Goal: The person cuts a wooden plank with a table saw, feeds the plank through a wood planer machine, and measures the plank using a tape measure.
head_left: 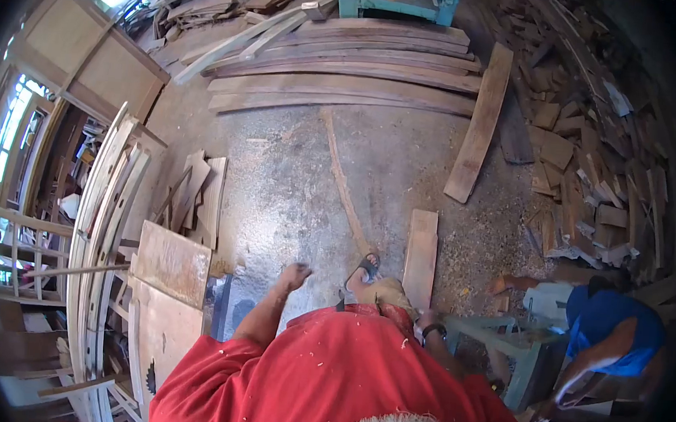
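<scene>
My left hand (pixel 295 276) hangs out in front of my left side above the wet-looking concrete floor (pixel 277 183). Its fingers look curled, with nothing visible in them. Beside my right hip is my right hand (pixel 427 322), with a dark band on the wrist. It overlaps the near end of a short wooden plank (pixel 421 252); its fingers are mostly hidden, and I cannot tell whether it touches the plank. One sandalled foot (pixel 364 268) shows ahead of my red shirt (pixel 342 376).
Long boards (pixel 347 74) lie across the floor ahead, with another plank (pixel 481 127) angled beside them. A green stand (pixel 400 2) is beyond. Scrap wood (pixel 591 174) is heaped right. A person in blue (pixel 620 325) bends by a green frame (pixel 494 336). A saw blade (pixel 151 377) shows left.
</scene>
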Motion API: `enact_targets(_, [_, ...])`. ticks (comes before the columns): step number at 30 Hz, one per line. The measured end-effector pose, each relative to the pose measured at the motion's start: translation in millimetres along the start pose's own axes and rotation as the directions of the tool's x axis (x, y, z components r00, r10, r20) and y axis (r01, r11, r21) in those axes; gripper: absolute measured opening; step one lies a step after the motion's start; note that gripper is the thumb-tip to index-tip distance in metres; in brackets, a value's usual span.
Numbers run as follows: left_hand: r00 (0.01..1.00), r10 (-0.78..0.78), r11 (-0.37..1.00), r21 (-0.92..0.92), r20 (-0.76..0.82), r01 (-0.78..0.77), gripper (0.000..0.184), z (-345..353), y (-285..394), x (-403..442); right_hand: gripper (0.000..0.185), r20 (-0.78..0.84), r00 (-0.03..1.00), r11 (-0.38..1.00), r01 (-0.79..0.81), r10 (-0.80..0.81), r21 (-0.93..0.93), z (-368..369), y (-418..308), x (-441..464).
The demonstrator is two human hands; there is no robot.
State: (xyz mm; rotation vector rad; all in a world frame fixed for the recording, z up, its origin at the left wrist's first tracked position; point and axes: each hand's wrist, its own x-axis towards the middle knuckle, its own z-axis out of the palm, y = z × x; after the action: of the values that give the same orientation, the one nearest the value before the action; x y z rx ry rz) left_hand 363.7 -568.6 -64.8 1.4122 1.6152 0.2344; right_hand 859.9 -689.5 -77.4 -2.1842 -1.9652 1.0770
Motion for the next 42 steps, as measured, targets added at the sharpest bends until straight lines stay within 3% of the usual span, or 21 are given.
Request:
enact_targets(2, [0.939, -0.339, 0.931, 0.165, 0.055, 0.327, 0.058, -32, -19, 11, 0.025, 0.093, 0.961, 0.882, -0.277, 0.262, 0.382, -26, 9, 70])
enact_targets(4, [0.944, -0.329, 0.944, 0.001, -0.040, 0.329, 0.058, -39, -55, 23, 0.025, -0.096, 0.955, 0.773, -0.167, 0.282, 0.612, -26, 34, 141])
enact_targets(6, [0.927, -0.369, 0.927, -0.094, -0.063, 0.362, 0.054, -49, -40, 24, 0.026, -0.131, 0.969, 0.873, -0.124, 0.208, 0.472, -94, 3, 176])
enact_targets(9, [0.920, -0.387, 0.906, -0.213, -0.068, 0.365, 0.048, -48, -24, 50, 0.026, -0.130, 0.962, 0.724, -0.088, 0.240, 0.684, -121, 6, 240])
enact_targets(12, [0.900, -0.437, 0.860, -0.284, 0.018, 0.423, 0.040, -41, 13, 82, 0.028, -0.401, 0.908, 0.914, 0.058, 0.119, 0.402, -152, -19, 259])
enact_targets(14, [0.989, -0.149, 0.986, -0.077, 0.007, 0.149, 0.036, -43, 34, 107, 0.030, -0.158, 0.961, 0.841, -0.112, 0.227, 0.529, -144, -10, 283])
enact_targets(16, [0.999, -0.027, 0.977, -0.211, 0.038, 0.034, 0.031, -30, 24, 152, 0.031, -0.286, 0.938, 0.904, -0.061, 0.198, 0.423, -144, -20, 278])
enact_targets(17, [0.997, -0.005, 0.838, -0.544, 0.081, 0.049, 0.031, -28, 23, 178, 0.031, -0.369, 0.922, 0.961, -0.012, 0.118, 0.277, -130, -9, 281])
enact_targets(18, [0.994, 0.030, 0.586, -0.807, 0.109, 0.071, 0.031, -29, 26, 200, 0.030, -0.164, 0.955, 0.929, -0.183, 0.245, 0.322, -126, -3, 280])
enact_targets(19, [0.996, -0.086, 0.962, -0.261, -0.010, 0.081, 0.031, -54, 75, 205, 0.028, 0.053, 0.934, 0.879, -0.352, 0.354, 0.323, -122, 2, 285])
enact_targets(21, [0.992, -0.117, 0.983, -0.139, 0.034, 0.121, 0.032, -75, 79, 260, 0.027, 0.228, 0.823, 0.719, -0.567, 0.521, 0.402, -157, -40, 271])
enact_targets(24, [0.975, -0.149, 0.977, 0.175, 0.164, 0.120, 0.039, -107, 68, 353, 0.022, 0.053, 0.991, 0.950, -0.129, 0.119, 0.286, -152, -28, 270])
enact_targets(25, [0.968, -0.196, 0.978, 0.105, 0.156, 0.181, 0.039, -125, 90, 371, 0.017, 0.009, 1.000, 0.976, -0.020, 0.018, 0.217, -162, -34, 269])
enact_targets(26, [0.961, -0.236, 0.972, 0.033, 0.146, 0.234, 0.040, -147, 119, 395, 0.010, 0.022, 0.993, 0.988, 0.114, -0.112, -0.108, -188, -57, 282])
enact_targets(28, [0.998, -0.051, 0.998, 0.038, -0.028, 0.052, 0.039, -159, 130, 460, 0.010, -0.093, 0.994, 0.997, -0.049, 0.054, 0.062, -196, -67, 300])
enact_targets(30, [0.983, -0.134, 0.956, 0.276, 0.130, 0.094, 0.043, -208, 207, 493, 0.013, -0.055, 0.972, 0.969, -0.219, 0.227, 0.118, -207, -79, 316])
enact_targets(32, [0.980, 0.192, 0.970, 0.137, 0.057, -0.199, 0.044, -224, 242, 529, 0.022, -0.113, 0.964, 0.874, -0.163, 0.239, 0.459, -204, -75, 349])
enact_targets(33, [0.983, 0.175, 0.981, 0.072, 0.047, -0.178, 0.044, -226, 260, 550, 0.028, -0.101, 0.975, 0.948, -0.164, 0.198, 0.271, -205, -72, 362])
enact_targets(37, [0.990, 0.132, 0.991, -0.037, 0.046, -0.130, 0.045, -221, 323, 615, 0.028, -0.281, 0.946, 0.846, 0.012, 0.164, 0.533, -217, -77, 396])
enact_targets(39, [0.990, 0.109, 0.993, -0.060, 0.089, -0.104, 0.045, -217, 353, 639, 0.024, -0.102, 0.965, 0.930, -0.198, 0.240, 0.310, -229, -69, 416])
enact_targets(42, [0.984, 0.124, 0.987, -0.120, 0.128, -0.109, 0.048, -208, 378, 683, 0.023, -0.179, 0.980, 0.955, -0.032, 0.088, 0.294, -258, -63, 443])
